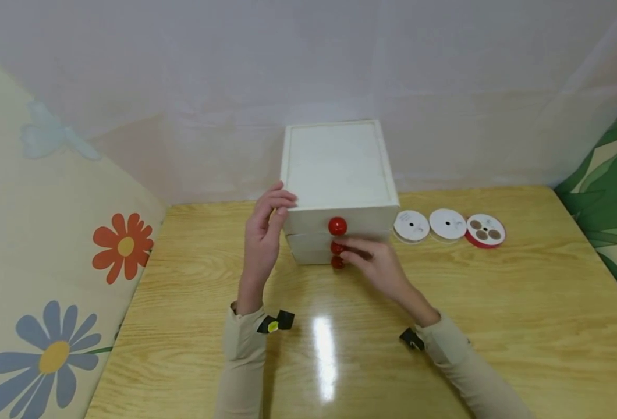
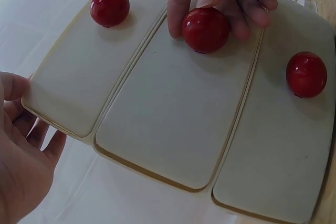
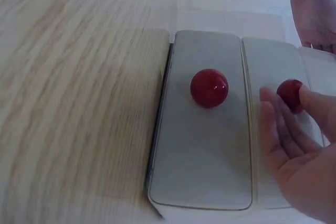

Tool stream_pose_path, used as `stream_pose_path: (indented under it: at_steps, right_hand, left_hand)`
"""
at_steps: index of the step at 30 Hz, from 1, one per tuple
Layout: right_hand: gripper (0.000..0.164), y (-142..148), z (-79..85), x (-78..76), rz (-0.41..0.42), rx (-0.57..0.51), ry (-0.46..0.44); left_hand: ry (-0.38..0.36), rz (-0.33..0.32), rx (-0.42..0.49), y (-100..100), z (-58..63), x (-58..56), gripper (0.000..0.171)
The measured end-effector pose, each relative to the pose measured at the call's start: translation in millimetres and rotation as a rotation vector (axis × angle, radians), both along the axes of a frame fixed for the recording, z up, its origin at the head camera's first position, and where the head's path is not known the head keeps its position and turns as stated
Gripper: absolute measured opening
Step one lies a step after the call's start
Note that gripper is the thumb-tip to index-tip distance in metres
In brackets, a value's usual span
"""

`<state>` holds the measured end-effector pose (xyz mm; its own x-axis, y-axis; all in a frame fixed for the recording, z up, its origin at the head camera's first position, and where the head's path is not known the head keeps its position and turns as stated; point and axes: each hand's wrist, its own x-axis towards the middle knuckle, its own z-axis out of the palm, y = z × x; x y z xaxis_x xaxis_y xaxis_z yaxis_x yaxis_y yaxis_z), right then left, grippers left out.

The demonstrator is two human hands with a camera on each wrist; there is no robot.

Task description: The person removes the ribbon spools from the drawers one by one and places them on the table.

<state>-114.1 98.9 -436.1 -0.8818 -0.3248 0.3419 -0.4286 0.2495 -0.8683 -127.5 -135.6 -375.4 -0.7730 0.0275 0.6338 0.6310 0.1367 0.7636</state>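
A white cabinet (image 1: 340, 166) with three drawers stands on the table, each drawer front bearing a round red knob. My left hand (image 1: 264, 228) rests against the cabinet's upper left corner, its fingers loosely extended along the edge. At the middle drawer (image 2: 157, 103), the fingers and thumb of my right hand (image 1: 382, 267) pinch the middle knob (image 2: 206, 31). The top knob (image 1: 337, 226) and the bottom knob (image 3: 209, 88) are untouched. All the drawer fronts sit flush with the cabinet.
To the right of the cabinet, a row of white-faced ribbon spools (image 1: 447, 224) lies flat; the last spool (image 1: 485, 230) has a red rim. A pale cloth (image 1: 224, 87) hangs behind the wooden table (image 1: 183, 279). Flower-painted panels (image 1: 125, 247) flank the left side.
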Motion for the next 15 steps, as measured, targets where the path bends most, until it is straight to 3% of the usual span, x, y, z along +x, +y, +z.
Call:
stream_pose_path:
  at_steps: [6,9,11,15]
  right_hand:
    - [0.027,7.1,-3.6,-0.8,0.048,-0.089,-0.070]
    - [0.020,7.7,-3.5,-1.3,0.049,-0.101,-0.056]
    - [0.013,7.5,-4.0,-2.3,0.038,-0.061,-0.025]
    - [0.007,6.4,-10.9,-6.5,0.008,0.116,0.065]
  left_hand:
    - [0.014,-0.017,0.005,0.9,-1.2,-0.2,0.019]
    - [0.022,-0.020,0.006,1.2,-0.7,-0.3,0.019]
    - [0.026,-0.019,0.010,1.4,-0.5,-0.3,0.020]
    - [0.031,-0.006,0.026,2.6,-1.2,-0.5,0.018]
